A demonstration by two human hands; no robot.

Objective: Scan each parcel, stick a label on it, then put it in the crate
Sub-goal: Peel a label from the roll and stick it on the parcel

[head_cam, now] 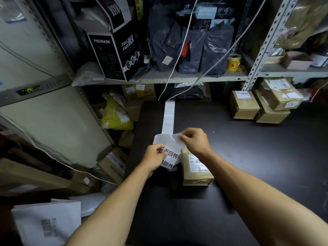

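Head view: my left hand (156, 156) pinches the label strip (169, 153) steady so my right hand (194, 141) can pinch-peel a label; the parcel (196, 170) waits at four o'clock.

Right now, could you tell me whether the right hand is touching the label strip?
Touching. The head view shows the right hand pinching a peeled white corner of the label strip between thumb and fingertips, with no gap visible.
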